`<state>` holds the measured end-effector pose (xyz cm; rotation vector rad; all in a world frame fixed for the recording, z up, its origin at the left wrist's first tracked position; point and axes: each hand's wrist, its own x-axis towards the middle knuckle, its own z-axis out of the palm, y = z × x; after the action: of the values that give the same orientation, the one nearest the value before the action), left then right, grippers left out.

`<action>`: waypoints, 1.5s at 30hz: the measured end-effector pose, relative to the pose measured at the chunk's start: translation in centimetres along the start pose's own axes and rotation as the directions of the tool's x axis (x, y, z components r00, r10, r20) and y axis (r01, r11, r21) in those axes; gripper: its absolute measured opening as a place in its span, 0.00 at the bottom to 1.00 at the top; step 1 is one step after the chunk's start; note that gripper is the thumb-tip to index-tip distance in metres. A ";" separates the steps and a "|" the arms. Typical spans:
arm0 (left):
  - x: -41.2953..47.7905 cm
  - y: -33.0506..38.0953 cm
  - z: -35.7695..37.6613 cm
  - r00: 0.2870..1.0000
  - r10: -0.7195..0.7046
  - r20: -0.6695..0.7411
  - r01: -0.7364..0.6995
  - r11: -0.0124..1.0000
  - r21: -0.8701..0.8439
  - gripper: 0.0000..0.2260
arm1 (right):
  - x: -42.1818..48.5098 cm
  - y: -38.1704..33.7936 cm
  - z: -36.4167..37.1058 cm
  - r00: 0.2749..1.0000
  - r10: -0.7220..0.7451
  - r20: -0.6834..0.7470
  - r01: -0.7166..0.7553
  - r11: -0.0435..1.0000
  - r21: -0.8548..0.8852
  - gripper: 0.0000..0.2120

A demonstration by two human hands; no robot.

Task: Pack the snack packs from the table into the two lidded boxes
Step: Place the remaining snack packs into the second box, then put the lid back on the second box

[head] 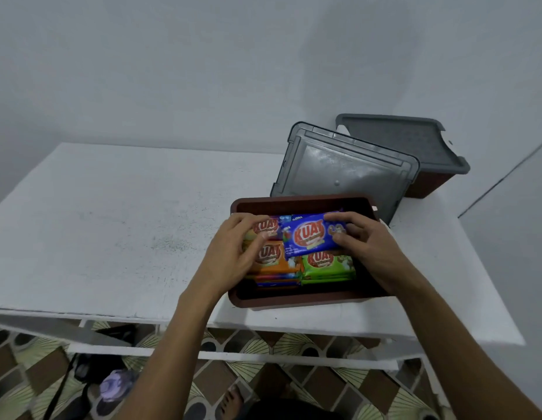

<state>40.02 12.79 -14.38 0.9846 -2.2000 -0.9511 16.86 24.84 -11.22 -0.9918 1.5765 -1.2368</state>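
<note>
An open brown box (297, 300) stands near the table's front edge, filled with several snack packs. My right hand (366, 247) pinches the right end of a blue snack pack (310, 236) that lies across the top of the others. My left hand (233, 253) grips a dark red snack pack (268, 227) at the box's left side. An orange pack (271, 256) and a green pack (326, 263) lie below them. The loose grey lid (342, 168) leans behind this box. The second brown box (427, 184), with its grey lid (400, 140) on, stands at the back right.
The white table (112, 222) stretches bare to the left of the box. A white wall rises behind it. Below the front edge are white frame bars, a patterned floor, dark straps and a purple object (115, 386).
</note>
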 end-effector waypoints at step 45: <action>23.8 -1.6 6.7 0.947 -0.310 0.089 0.271 0.915 0.300 0.23 | 7.1 3.0 -11.6 0.749 0.093 -0.657 -0.315 0.921 -0.229 0.26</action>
<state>22.01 -4.22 -15.21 1.4546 -2.3939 -0.8630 3.47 21.94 -13.90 -0.5697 2.4240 -1.2419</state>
